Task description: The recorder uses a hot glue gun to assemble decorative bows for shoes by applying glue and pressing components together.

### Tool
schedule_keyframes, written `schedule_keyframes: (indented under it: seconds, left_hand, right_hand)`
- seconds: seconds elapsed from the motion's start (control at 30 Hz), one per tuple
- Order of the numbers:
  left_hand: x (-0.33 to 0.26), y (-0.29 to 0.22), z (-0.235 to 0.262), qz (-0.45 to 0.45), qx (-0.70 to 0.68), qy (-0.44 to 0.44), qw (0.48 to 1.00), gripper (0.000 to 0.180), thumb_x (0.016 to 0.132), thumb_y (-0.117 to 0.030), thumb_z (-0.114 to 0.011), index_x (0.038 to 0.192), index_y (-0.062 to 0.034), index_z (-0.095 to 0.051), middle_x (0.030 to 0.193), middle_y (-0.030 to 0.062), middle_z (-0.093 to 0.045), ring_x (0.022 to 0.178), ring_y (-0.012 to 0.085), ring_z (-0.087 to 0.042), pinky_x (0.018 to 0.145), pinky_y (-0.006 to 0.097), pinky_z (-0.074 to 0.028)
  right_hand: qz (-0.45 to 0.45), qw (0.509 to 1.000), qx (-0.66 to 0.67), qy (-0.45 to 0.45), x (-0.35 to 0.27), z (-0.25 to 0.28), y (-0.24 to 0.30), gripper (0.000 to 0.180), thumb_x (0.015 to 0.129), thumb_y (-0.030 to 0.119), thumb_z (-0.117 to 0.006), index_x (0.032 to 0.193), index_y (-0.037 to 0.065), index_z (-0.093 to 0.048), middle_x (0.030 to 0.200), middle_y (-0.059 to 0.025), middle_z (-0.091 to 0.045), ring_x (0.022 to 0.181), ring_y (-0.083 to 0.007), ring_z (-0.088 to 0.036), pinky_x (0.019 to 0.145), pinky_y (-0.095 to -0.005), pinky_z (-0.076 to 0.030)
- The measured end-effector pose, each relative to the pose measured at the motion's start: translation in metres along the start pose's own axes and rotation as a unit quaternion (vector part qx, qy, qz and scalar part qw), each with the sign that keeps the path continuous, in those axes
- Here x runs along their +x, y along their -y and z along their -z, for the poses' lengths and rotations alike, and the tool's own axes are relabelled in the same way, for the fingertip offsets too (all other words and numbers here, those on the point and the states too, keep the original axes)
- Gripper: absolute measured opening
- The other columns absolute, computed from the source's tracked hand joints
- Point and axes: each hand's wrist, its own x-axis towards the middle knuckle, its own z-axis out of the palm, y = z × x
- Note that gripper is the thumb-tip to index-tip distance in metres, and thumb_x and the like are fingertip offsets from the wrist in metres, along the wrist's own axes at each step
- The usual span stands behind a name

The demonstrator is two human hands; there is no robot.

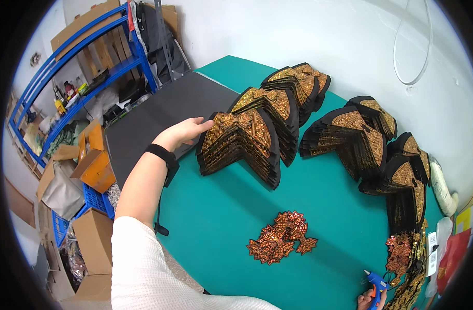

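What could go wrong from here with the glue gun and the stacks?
1. The glue gun in the right hand has its nozzle near the orange and gold trimmings; glue might drip on them or on the green table.
2. The left hand is at the edge of the front stack; a nudge could fan its layers out of line.
3. The orange bows overlap loosely, so they may snag together.

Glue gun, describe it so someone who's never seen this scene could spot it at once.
Find the big green tabletop, then go to its lower right corner in the picture. There the right hand holds the glue gun, just left of the gold trim. Its blue body stands out from that trim and the copper-coloured pieces nearby.
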Motion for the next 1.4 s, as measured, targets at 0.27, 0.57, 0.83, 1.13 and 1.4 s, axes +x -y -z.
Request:
schedule_keyframes:
  seconds: [0.27,0.57,0.83,1.13,1.4]
  left_hand:
    - [0.004,-0.001,-0.011,-0.057,-0.123,0.051,0.99,0.074,0.089,-0.04,-0.051,0.138,0.0042,-0.017,0.13,0.0174,-0.043,0.116,0.0222,-0.046,0.094,0.036,-0.039]
    - [0.056,-0.019,0.026,-0.205,0.101,-0.173,0.958,0.07,0.073,-0.042,-0.067,0.123,0.0025,-0.048,0.109,0.0218,-0.059,0.101,0.0291,-0.058,0.085,0.032,-0.045]
    - [0.125,-0.129,-0.006,-0.235,0.389,-0.07,0.888,0.09,0.065,-0.03,-0.076,0.138,-0.0083,-0.027,0.138,0.0143,-0.034,0.126,0.0305,-0.034,0.104,0.038,-0.032]
    - [0.134,-0.182,-0.059,-0.058,0.494,0.017,0.867,0.087,0.076,-0.013,-0.063,0.142,-0.0345,-0.009,0.148,0.0074,-0.014,0.129,0.0268,-0.033,0.095,0.045,-0.042]
    - [0.144,-0.177,-0.063,-0.087,0.482,0.056,0.87,0.094,0.07,-0.006,-0.068,0.142,-0.0325,-0.013,0.143,0.0123,-0.026,0.117,0.032,-0.046,0.089,0.041,-0.046]
  right_hand:
    - [0.016,1.0,0.005,-0.016,-0.005,-0.015,0.002,0.048,0.087,0.029,-0.048,0.116,-0.009,-0.048,0.071,-0.0022,-0.054,0.047,-0.0037,-0.033,0.042,-0.0174,-0.031]
    - [0.008,1.0,0.019,0.003,0.007,0.002,-0.003,0.043,0.088,0.029,-0.048,0.112,-0.006,-0.052,0.06,0.0026,-0.046,0.045,-0.0042,-0.032,0.041,-0.0185,-0.026]
    - [-0.006,0.998,0.004,-0.057,0.002,-0.006,-0.002,0.044,0.091,0.031,-0.045,0.114,-0.006,-0.051,0.054,0.0051,-0.037,0.044,-0.0045,-0.031,0.04,-0.0193,-0.026]
    - [-0.01,0.999,0.039,0.003,0.014,0.016,-0.005,0.048,0.087,0.036,-0.052,0.114,-0.004,-0.051,0.059,0.0047,-0.045,0.044,-0.0041,-0.031,0.04,-0.0188,-0.025]
    - [0.016,1.0,0.008,0.003,0.015,0.02,-0.008,0.048,0.086,0.041,-0.052,0.108,-0.001,-0.057,0.06,0.0036,-0.047,0.046,-0.0046,-0.033,0.04,-0.0188,-0.027]
